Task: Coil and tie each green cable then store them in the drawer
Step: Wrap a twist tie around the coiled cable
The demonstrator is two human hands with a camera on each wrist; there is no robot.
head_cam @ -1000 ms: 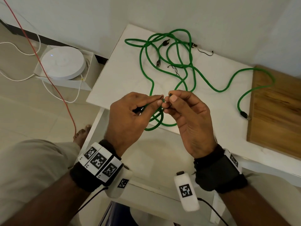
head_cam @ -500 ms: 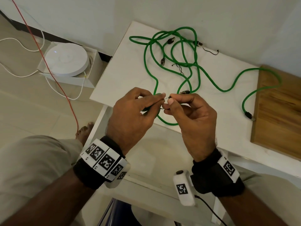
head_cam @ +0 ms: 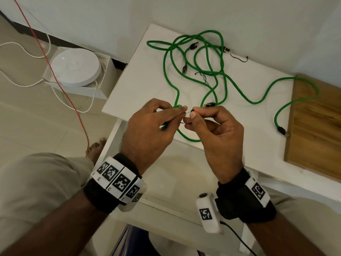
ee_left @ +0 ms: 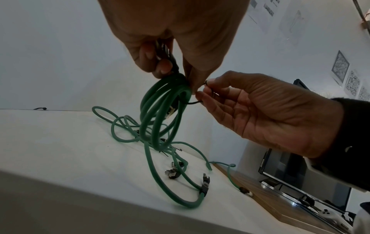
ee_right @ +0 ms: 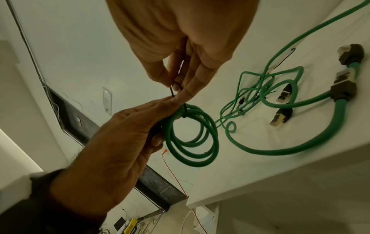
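Both hands have risen a little toward the far side of the white surface (head_cam: 140, 84) since a second ago, and the fingertips that met then are now slightly apart with a thin black twist tie (head_cam: 186, 113) stretched between them.

From the head camera, the left hand (head_cam: 147, 130) pinches the coiled green braided cable (head_cam: 186, 137), whose loops hang below the knuckles at the near edge of the surface. The right hand (head_cam: 215, 137) pinches the tie between thumb and forefinger. Loose green cables (head_cam: 208, 71) lie tangled on the surface farther back, one running onto a wooden board (head_cam: 317, 126) at the right. A round white device (head_cam: 75, 67) sits in a white box on the floor, crossed by a thin red wire (head_cam: 60, 84).

From the left wrist camera, the left hand (ee_left: 170, 31) grips the top of the coiled cable (ee_left: 160, 114), several loops hanging down; the right hand (ee_left: 266, 114) holds the tie (ee_left: 193, 102) just beside it.

From the right wrist camera, the right hand (ee_right: 180, 47) pinches the tie (ee_right: 185, 109), which wraps round the coil (ee_right: 192, 136) held by the left hand (ee_right: 120, 142). Loose cables (ee_right: 266, 88) with metal-tipped black plugs rest on the surface (ee_right: 280, 174).
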